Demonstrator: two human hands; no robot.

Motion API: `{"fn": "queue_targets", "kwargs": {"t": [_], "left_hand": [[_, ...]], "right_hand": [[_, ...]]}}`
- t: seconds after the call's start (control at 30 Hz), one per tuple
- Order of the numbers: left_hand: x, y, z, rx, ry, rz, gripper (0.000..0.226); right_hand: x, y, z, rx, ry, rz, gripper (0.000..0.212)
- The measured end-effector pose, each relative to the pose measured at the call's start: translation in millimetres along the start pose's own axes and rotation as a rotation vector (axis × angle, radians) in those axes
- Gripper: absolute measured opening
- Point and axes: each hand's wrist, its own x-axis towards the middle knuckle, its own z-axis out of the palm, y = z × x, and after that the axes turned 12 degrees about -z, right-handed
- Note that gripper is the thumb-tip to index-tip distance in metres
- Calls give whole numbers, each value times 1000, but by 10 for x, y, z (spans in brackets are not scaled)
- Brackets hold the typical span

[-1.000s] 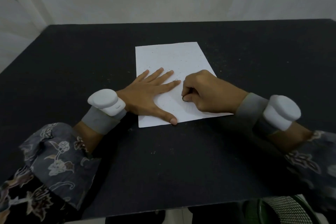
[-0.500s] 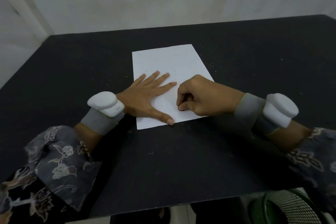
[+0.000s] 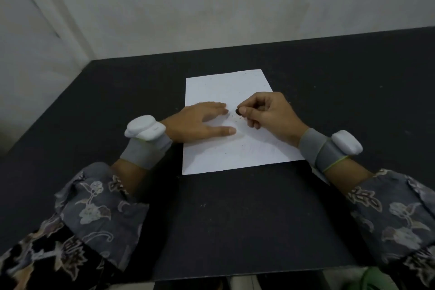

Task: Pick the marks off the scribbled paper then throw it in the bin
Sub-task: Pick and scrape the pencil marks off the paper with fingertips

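Observation:
A white sheet of paper (image 3: pixel 226 150) lies flat on the black table (image 3: pixel 235 219), with faint marks and small dark crumbs near its middle. My left hand (image 3: pixel 200 122) rests flat on the paper's left side, fingers pointing right and thumb spread. My right hand (image 3: pixel 266 115) is over the paper's right side, fingers curled, pinching a small dark eraser (image 3: pixel 238 111) between thumb and forefinger just above the sheet. The eraser's tip is close to my left fingertips.
White walls stand behind the table's far edge. A green bin (image 3: pixel 376 281) shows only as a sliver at the bottom right, below the table's near edge. Both wrists carry white devices on grey bands.
The view has tilted up, showing more wall. My right hand has moved up the paper and turned so the dark eraser shows. My left hand's fingers have drawn closer together.

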Motion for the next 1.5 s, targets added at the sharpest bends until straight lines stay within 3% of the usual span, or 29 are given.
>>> {"fn": "queue_targets", "kwargs": {"t": [0.17,0.37,0.67,0.9,1.03,1.23,1.37,1.5], "left_hand": [[131,79,148,-254,406,88,21],[269,188,256,-383,655,74,12],[246,-78,200,-285,610,76,11],[267,-147,210,-64,366,50,44],[285,-189,215,-13,312,37,51],[312,-231,190,-21,318,43,58],[290,-266,155,13,410,-29,57],[263,-223,165,23,542,-25,41]], "right_hand": [[39,24,-15,35,-17,7,13],[144,79,-36,86,-15,14,7],[420,148,14,139,7,27,9],[524,204,82,85,75,-4,11],[430,138,44,11,-45,-7,17],[343,19,27,-214,-290,-77,12],[312,29,72,-197,-244,-83,14],[313,-1,79,-235,-224,-58,11]]}}
